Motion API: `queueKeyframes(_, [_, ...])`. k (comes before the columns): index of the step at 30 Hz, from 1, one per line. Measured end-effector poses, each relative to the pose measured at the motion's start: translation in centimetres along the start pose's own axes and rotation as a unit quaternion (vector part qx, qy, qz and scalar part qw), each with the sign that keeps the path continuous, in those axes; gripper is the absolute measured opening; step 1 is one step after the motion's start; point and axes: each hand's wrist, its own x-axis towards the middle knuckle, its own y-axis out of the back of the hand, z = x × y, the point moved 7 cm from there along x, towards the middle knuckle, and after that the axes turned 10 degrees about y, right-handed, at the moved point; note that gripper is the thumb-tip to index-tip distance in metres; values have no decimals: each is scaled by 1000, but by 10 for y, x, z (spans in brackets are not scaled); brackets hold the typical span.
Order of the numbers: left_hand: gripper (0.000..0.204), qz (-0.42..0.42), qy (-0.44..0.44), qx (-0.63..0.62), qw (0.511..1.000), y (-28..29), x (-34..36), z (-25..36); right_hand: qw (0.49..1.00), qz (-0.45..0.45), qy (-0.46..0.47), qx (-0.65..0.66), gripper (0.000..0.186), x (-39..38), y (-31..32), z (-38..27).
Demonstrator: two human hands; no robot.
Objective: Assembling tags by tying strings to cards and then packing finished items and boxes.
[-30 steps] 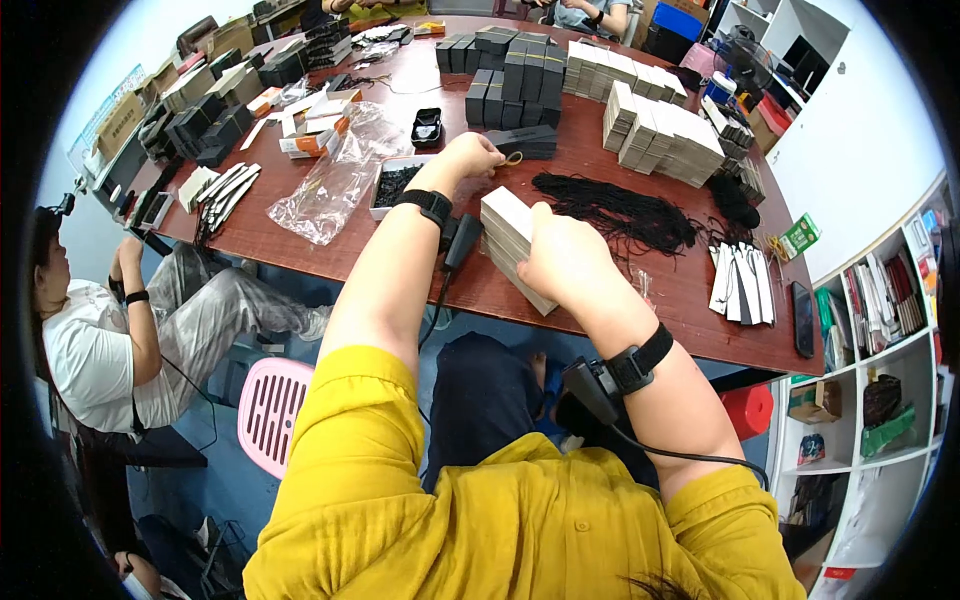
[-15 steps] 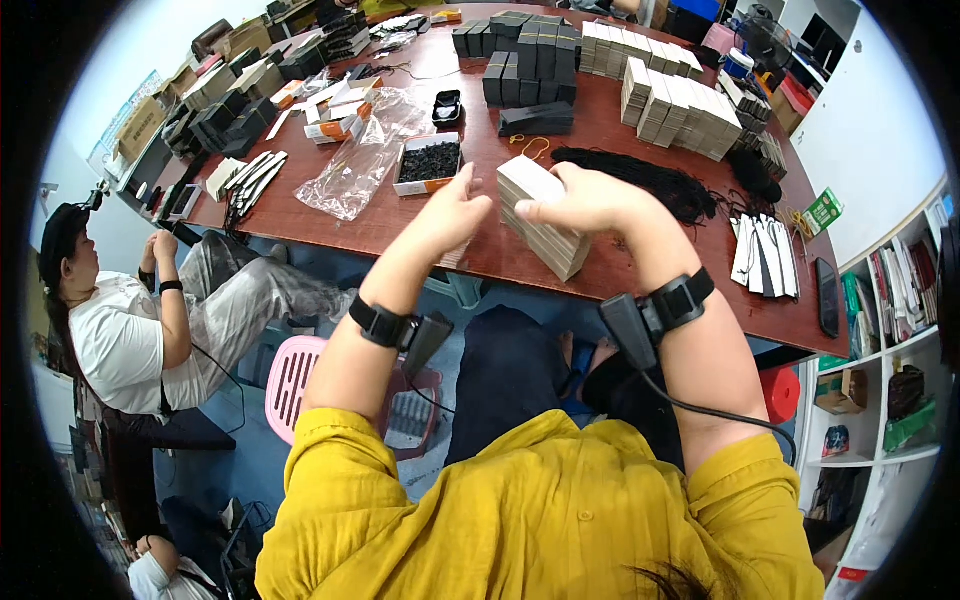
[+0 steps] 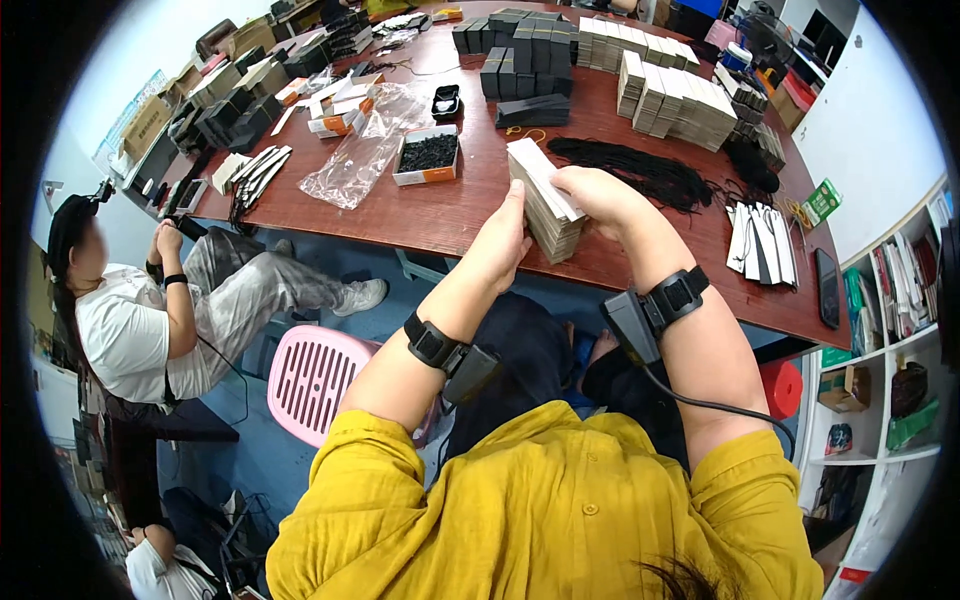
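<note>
A thick stack of flat white and tan cardboard pieces (image 3: 545,205) is being held on edge at the near rim of the dark red wooden table (image 3: 470,205). It is being pressed between the two hands, seemingly so that the pieces are kept squared and none slips out. The left hand (image 3: 505,240) is being laid flat against the stack's near left face, fingers extended and close together. The right hand (image 3: 598,195) is being curled over the top and far side, fingers bent down onto the upper edges and gripping them. Black strapped devices are being worn on both wrists, a cable trailing from the right one.

Just beyond the stack, a loose heap of thin black cords (image 3: 640,170) is lying within reach. To the left, a shallow open box of small black parts (image 3: 428,155) and a crumpled clear plastic bag (image 3: 355,160) are being kept close by. Farther back, rows of dark grey boxes (image 3: 515,45) and tan boxes (image 3: 665,85) are standing in ranks. At the left, a seated person in a white shirt (image 3: 130,325) is being occupied separately.
</note>
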Motion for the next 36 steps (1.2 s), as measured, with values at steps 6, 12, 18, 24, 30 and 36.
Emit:
queueKeyframes(6, [67,114,-24,83,990,51,44,37,978,183,18,102,90,-29,27,19])
queueKeyframes(12, [48,38,-52,67,996,62,84,40,910,176,159,-341,73,-50,-8,32])
queueKeyframes(18, [68,-26,-12,241,970,62,52,41,918,192,104,-331,58,-16,9,45])
queueKeyframes(24, [67,4,-81,246,966,86,27,44,913,141,93,-371,68,41,24,44])
queueKeyframes(30, [64,59,-38,225,972,101,-4,26,909,151,182,-343,49,94,30,40])
queueKeyframes(36, [55,4,-29,243,970,80,-9,7,926,152,182,-294,21,114,28,46])
